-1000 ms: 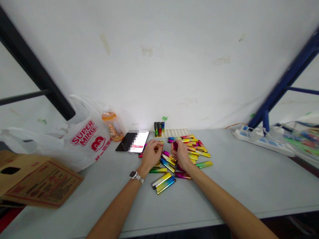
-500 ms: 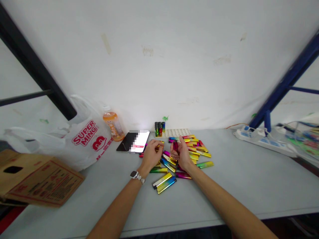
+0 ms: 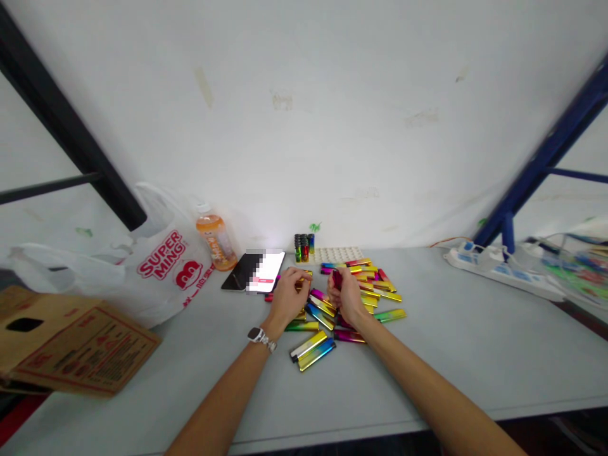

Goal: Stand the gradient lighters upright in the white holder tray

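Note:
Shiny multicoloured lighters point(image 3: 317, 354) lie in a loose pile on the grey table. My right hand point(image 3: 348, 294) is closed round a dark red lighter point(image 3: 337, 278), held up over the pile. My left hand point(image 3: 288, 292), with a watch at its wrist, rests over the pile's left side with fingers curled; a bit of gold shows by its fingertips, and whether it is gripped is unclear. Behind the hands, several lighters point(image 3: 304, 247) stand upright in rows at the left end of a pale holder point(image 3: 338, 254) with many holes.
Left of the pile lie a tablet or phone point(image 3: 242, 271), an orange drink bottle point(image 3: 216, 239), a white plastic bag point(image 3: 142, 272) and a cardboard box point(image 3: 85, 345). A power strip point(image 3: 503, 275) with cables sits at the right, beside a blue metal post point(image 3: 536, 171).
My right thumb has come down from pointing up and now lies over the top of the red lighter. My left hand has hardly moved.

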### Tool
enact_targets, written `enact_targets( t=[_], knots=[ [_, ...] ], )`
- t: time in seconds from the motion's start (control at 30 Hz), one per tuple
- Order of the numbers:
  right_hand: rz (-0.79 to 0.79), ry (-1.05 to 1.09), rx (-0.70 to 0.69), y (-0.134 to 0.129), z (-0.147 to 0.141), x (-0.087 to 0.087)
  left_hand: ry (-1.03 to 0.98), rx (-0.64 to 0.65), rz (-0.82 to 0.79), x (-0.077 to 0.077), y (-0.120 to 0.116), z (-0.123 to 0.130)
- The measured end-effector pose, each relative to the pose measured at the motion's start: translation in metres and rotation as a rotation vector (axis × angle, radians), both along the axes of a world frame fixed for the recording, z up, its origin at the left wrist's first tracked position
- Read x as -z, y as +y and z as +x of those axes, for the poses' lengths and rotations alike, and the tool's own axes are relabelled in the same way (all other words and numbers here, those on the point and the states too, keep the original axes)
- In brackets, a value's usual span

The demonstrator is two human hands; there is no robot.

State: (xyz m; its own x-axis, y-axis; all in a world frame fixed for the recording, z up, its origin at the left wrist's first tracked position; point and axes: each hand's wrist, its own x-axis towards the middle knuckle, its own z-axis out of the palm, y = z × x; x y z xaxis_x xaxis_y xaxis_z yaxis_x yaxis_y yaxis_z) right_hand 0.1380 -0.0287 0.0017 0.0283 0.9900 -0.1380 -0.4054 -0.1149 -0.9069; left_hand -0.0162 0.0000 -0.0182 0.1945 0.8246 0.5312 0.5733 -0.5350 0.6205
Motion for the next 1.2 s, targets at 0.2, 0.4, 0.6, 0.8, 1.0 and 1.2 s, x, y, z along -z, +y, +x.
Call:
enact_targets(
  t=[0.2,0.4,0.6,0.8,1.0,1.2],
  knots=[
    [0.012,-0.003,-0.024,0.000,-0.001,0.003,-0.005,0.009,0.004,0.000,0.000,0.000],
    [0.047,0.070,-0.116,-0.001,0.001,0.003,0.003,0.015,-0.007,0.001,0.001,0.000],
    [0.162,0.043,-0.042,0.006,0.002,0.004,-0.003,0.004,-0.003,0.001,0.001,0.000],
    [0.356,-0.261,0.021,0.019,0.014,0.008,-0.018,0.009,-0.019,0.001,0.000,0.001],
    [0.408,-0.468,-0.039,0.040,0.023,0.004,-0.004,0.015,-0.034,0.001,0.000,0.001],
    [0.531,-0.626,-0.145,0.068,0.023,-0.008,-0.020,0.029,-0.040,0.002,0.000,0.000]
  ],
)
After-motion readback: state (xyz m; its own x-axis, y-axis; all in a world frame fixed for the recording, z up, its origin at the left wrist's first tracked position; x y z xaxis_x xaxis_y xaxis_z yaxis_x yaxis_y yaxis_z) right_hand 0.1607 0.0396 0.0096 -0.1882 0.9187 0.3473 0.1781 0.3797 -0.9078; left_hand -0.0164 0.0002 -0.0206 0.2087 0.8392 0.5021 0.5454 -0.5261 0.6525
